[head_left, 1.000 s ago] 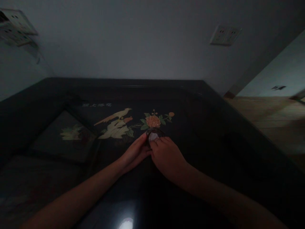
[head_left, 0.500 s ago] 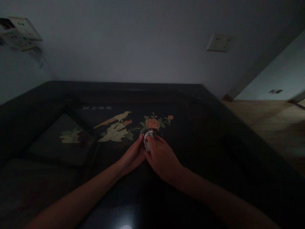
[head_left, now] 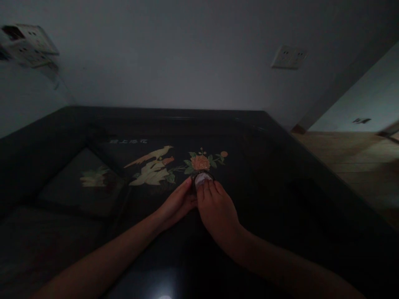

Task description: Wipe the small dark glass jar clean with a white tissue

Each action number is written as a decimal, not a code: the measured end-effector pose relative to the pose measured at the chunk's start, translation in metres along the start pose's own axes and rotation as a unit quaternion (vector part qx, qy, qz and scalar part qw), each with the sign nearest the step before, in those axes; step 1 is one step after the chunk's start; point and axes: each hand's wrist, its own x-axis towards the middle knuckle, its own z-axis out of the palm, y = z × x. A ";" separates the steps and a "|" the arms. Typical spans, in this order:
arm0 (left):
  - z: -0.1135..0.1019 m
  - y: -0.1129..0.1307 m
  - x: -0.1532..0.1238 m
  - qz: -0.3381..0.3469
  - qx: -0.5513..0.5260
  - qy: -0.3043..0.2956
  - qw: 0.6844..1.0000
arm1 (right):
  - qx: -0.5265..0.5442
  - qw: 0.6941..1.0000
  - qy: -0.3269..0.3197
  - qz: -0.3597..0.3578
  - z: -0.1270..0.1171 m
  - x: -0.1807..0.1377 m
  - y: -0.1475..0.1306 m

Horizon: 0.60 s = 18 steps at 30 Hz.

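Note:
My left hand [head_left: 178,204] is closed around the left side of a small round container with a dark, shiny rim [head_left: 204,171]. A crumpled white tissue or cloth [head_left: 202,178] shows inside that rim. My right hand [head_left: 218,211] presses its fingers together on the white piece, the fingertips reaching into the opening. Most of the container's body is hidden behind both hands, so its depth and material cannot be made out. Both hands are over a dark glossy tabletop [head_left: 249,187], just below an orange flower picture [head_left: 200,162].
The tabletop has a bird picture [head_left: 152,153], pale characters and a raised dark edge [head_left: 174,113]. A wall socket [head_left: 288,57] is above at the right, and more sockets [head_left: 34,39] are at the upper left. Wooden floor [head_left: 333,153] lies beyond the right edge. The light is dim.
My right hand has shifted slightly right, and its fingers now lie straighter over the white piece. The container's opening shows more. The left hand keeps its hold, moved slightly right.

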 end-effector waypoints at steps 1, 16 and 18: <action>0.000 0.000 0.000 0.002 0.005 -0.003 1.000 | 0.009 1.000 -0.007 -0.001 -0.002 0.001 0.001; 0.006 0.006 -0.001 -0.014 -0.016 0.009 1.000 | 0.274 0.961 -0.024 0.012 -0.018 0.010 0.016; 0.007 0.007 -0.001 -0.021 -0.018 0.004 1.000 | 0.275 0.961 -0.003 -0.003 -0.015 0.008 0.011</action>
